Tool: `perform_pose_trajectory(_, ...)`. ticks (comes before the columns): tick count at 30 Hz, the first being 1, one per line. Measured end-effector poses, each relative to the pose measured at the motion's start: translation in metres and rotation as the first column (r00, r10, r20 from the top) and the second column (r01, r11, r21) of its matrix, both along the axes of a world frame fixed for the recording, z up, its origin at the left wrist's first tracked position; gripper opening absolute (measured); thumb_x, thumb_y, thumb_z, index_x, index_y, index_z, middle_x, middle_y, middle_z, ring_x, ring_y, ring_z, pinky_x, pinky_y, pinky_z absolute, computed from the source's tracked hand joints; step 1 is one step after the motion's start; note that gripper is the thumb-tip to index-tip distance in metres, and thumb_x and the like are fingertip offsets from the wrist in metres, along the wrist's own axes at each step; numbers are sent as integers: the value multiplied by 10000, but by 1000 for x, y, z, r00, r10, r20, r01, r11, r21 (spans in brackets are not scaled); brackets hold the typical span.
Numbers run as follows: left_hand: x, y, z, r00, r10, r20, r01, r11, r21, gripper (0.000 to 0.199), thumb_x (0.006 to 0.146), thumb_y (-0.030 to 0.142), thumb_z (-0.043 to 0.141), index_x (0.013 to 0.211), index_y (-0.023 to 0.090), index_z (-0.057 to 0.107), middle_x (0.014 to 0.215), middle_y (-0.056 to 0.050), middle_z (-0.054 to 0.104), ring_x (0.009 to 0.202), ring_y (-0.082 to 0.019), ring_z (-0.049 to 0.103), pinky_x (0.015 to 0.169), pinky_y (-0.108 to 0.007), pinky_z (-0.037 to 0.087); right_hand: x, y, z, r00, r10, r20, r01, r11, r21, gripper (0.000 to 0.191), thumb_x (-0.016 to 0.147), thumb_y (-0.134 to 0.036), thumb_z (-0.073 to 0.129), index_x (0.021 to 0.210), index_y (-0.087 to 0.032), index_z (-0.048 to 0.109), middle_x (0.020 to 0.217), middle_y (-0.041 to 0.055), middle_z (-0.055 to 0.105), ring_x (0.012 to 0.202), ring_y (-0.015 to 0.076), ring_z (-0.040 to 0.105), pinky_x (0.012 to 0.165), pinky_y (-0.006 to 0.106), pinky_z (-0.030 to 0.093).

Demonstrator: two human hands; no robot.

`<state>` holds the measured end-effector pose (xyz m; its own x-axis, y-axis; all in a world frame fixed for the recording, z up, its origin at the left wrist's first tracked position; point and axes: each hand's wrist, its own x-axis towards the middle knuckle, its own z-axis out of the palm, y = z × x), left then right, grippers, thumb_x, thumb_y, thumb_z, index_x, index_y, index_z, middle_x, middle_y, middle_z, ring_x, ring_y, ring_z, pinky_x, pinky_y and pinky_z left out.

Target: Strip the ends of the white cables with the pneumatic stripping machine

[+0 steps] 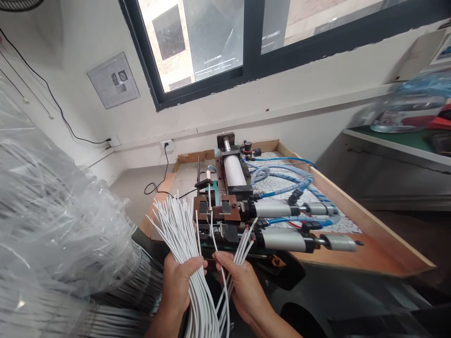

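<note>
My left hand (181,277) is closed round a thick bundle of white cables (178,230), its thumb lying across them and their cut ends fanning upward. My right hand (243,281) pinches a single white cable (214,237) between thumb and forefinger. That cable's tip reaches up to the brown jaws of a pneumatic machine (225,209); whether it sits inside them I cannot tell. A smaller group of cables (243,246) is also held in my right hand, with reddish marks near some ends. Below, the cables from both hands run down together.
Silver air cylinders (285,239) and blue hoses (282,192) lie right of the jaws, inside a wooden-edged tray (373,225). Plastic-wrapped cable bundles (70,234) crowd the left. A green-topped shelf (401,141) holding a clear plastic bottle (405,112) stands at right.
</note>
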<state>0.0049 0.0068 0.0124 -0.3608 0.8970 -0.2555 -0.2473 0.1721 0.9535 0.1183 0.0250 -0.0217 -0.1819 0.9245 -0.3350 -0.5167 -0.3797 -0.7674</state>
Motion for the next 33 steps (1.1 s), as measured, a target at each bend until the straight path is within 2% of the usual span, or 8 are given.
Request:
perform_pose_trajectory(5,2,0,-3,1000,-18,7,18,999,29,206,560,117,632,753,105,562,571,-20,609,543,-180,581,511,-295,467,0,5,3,990,106,-94,-113,991,-66,254,631,-356,645,653,-121,550,502,-42,398,462,53,344,455,184,256)
perform_pose_trajectory(9,6,-2,0,994,-111,21,109,991,77,143,568,96,613,709,93,585,552,-24,607,481,-153,542,474,-276,442,-5,7,5,948,284,-146,-286,958,7,296,611,-376,661,617,-111,530,502,-38,399,451,43,326,438,177,218)
perform_pose_trajectory(11,6,-3,2,990,-140,25,137,985,102,125,575,91,603,700,89,595,565,-29,612,493,-153,542,490,-279,443,-7,6,3,964,255,-73,-251,966,59,287,622,-370,654,623,-104,545,503,-33,406,461,45,328,443,181,219)
perform_pose_trajectory(16,2,-3,1,997,-74,7,74,996,57,129,557,95,630,676,98,580,587,-23,610,548,-163,560,542,-291,460,-7,1,-1,996,11,87,-23,990,142,273,662,-374,619,668,-104,581,533,-18,463,476,52,328,458,192,250)
perform_pose_trajectory(20,-1,0,3,1000,-17,5,17,999,34,155,545,101,640,685,95,576,579,-22,609,560,-176,584,542,-282,463,-6,4,2,997,-77,28,77,997,-1,288,594,-363,673,656,-104,563,561,-3,514,483,58,374,466,189,287)
perform_pose_trajectory(23,-2,2,4,1000,-26,17,25,998,52,159,560,95,624,711,97,573,591,-21,612,564,-178,589,551,-290,468,-7,9,2,996,-86,-36,84,994,-74,289,555,-343,699,616,-108,544,524,-16,498,462,55,375,459,185,291)
perform_pose_trajectory(28,-1,1,2,1000,-28,10,27,996,80,172,547,83,634,704,110,571,578,7,599,515,-138,555,529,-273,463,-9,13,4,992,-33,-122,16,990,-138,270,549,-338,705,611,-114,566,515,-32,484,446,45,380,446,173,274)
perform_pose_trajectory(33,2,0,3,994,-99,-37,104,983,154,135,549,58,619,674,102,592,585,-5,612,534,-125,535,549,-259,455,-10,10,12,956,221,-195,-230,973,-24,264,605,-360,670,646,-113,587,538,-18,490,502,62,419,516,186,321)
